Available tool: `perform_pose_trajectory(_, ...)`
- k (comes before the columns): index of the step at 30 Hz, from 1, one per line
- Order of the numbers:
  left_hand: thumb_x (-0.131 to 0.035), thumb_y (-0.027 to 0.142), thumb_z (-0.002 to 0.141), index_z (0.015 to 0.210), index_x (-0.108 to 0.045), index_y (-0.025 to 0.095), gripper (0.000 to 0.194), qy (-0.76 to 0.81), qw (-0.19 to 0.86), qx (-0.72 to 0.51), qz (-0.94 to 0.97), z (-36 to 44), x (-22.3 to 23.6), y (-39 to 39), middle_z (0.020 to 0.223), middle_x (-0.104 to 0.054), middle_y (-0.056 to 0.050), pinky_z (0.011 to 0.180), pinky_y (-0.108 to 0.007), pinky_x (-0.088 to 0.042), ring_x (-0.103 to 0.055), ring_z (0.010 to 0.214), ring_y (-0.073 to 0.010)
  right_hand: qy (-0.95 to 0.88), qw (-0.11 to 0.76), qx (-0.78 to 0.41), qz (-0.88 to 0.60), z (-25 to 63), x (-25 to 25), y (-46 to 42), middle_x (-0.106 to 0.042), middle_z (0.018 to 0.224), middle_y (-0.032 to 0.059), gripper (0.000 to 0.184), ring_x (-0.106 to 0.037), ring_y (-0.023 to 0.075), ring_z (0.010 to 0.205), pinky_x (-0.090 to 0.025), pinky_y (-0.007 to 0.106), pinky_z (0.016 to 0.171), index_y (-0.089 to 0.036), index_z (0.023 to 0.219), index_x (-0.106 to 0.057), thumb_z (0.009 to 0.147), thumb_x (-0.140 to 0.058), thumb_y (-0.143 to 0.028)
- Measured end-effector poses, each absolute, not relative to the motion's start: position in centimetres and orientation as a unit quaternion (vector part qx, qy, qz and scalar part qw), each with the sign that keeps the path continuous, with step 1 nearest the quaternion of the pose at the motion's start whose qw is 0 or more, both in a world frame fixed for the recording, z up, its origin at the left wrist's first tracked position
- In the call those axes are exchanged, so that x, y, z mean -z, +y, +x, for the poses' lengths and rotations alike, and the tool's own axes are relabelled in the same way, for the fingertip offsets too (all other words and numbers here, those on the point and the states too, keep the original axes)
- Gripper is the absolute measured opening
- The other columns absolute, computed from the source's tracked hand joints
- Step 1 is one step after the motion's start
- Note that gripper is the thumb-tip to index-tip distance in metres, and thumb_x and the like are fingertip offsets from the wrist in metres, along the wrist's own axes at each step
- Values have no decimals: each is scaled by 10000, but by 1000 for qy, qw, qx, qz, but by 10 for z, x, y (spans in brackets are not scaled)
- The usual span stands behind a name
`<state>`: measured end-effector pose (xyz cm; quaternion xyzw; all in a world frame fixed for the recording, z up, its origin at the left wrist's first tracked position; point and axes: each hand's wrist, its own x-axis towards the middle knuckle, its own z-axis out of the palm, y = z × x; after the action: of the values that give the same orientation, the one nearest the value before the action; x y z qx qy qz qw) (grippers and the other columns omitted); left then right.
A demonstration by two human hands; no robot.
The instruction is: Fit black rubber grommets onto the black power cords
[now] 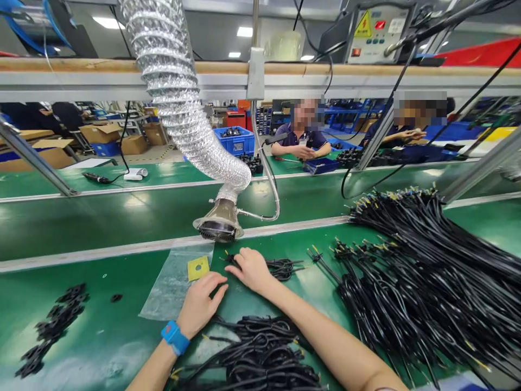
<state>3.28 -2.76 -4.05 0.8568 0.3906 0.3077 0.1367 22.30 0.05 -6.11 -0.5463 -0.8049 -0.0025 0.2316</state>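
My left hand, with a blue wristband, hovers over the front edge of a clear plastic sheet. Its fingers are bent, thumb and fingertips apart, and nothing shows between them. A yellow square sponge with a hole lies on the sheet just beyond those fingertips. To the right, my right hand is over a looped black cable, its thumb stretched out leftward, apart from the fingers. The hand hides part of that cable; whether it touches it I cannot tell.
Bundled black cables lie in front of me, with large cable piles at right. Small black parts sit at left. A fume hood hangs from a silver duct. Two co-workers sit across the bench.
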Motion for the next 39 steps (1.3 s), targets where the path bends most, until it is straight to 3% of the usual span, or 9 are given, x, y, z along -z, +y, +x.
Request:
perform_pose_trajectory(3,-480,293,955,900,-679,193,229,374,128,-275,877,33,37,-28,894,-699,-69,791,-299,-538,-655,847,-175,-803,232,-12,-549,237,44,0,-623,1014,147,540,-562,275,969,-432,384,834,-123,1055,-646,850,-581,-618)
perform_pose_trajectory(5,-473,291,962,877,-684,184,251,365,116,-258,887,32,37,-27,887,-696,-74,778,-295,-528,-648,832,-175,-802,222,-23,-555,252,39,-2,-572,1195,192,814,-528,331,1091,-416,444,921,-105,1286,-538,727,-677,-681)
perform_pose_trajectory(8,-469,290,966,856,-688,176,270,360,101,-249,893,30,39,-25,871,-695,-75,760,-297,-518,-642,812,-177,-817,140,-74,-554,276,46,-10,-567,1209,199,973,-536,362,1096,-420,480,933,-122,1387,-463,624,-793,-628)
perform_pose_trajectory(13,-480,278,960,856,-691,186,253,363,88,-238,896,28,44,-23,865,-695,-62,747,-290,-507,-638,799,-171,-823,137,-122,-538,296,69,-26,-593,1147,126,575,-557,286,1045,-472,407,890,-194,1321,-543,810,-721,-387)
perform_pose_trajectory(22,-499,251,942,890,-700,184,218,361,85,-223,901,25,54,-22,885,-692,-68,765,-303,-527,-647,824,-181,-802,257,-39,-538,282,78,-32,-553,1209,118,338,-508,278,1111,-437,449,965,-231,1188,-667,850,-673,-247)
perform_pose_trajectory(25,-501,262,942,1100,-671,194,242,339,74,-231,909,26,56,-19,1134,-673,-92,917,-376,-517,-624,1040,-216,-806,279,-25,-521,278,79,-34,-547,1236,125,259,-493,278,1160,-420,455,988,-207,1100,-694,843,-670,-186)
perform_pose_trajectory(30,-527,331,934,1414,-454,227,497,319,34,-176,931,30,62,-12,1512,-412,-81,1137,-516,-328,-337,1407,-295,-809,300,-43,-504,280,80,-33,-542,1265,112,216,-492,251,1196,-406,436,1022,-199,1039,-675,826,-691,-167)
perform_pose_trajectory(35,-514,352,939,1378,-497,209,462,334,2,-175,926,32,66,-10,1425,-520,-87,1148,-528,-302,-401,1366,-293,-799,301,-57,-518,283,77,-29,-582,1210,105,301,-541,227,1127,-425,392,992,-184,1096,-632,843,-701,-332)
perform_pose_trajectory(39,-508,313,945,1308,-558,186,388,327,-6,-184,927,36,64,-12,1297,-615,-89,1149,-498,-315,-451,1322,-270,-779,302,-43,-548,286,79,-24,-619,1120,97,222,-573,198,1046,-428,364,950,-175,1061,-632,970,-505,-333)
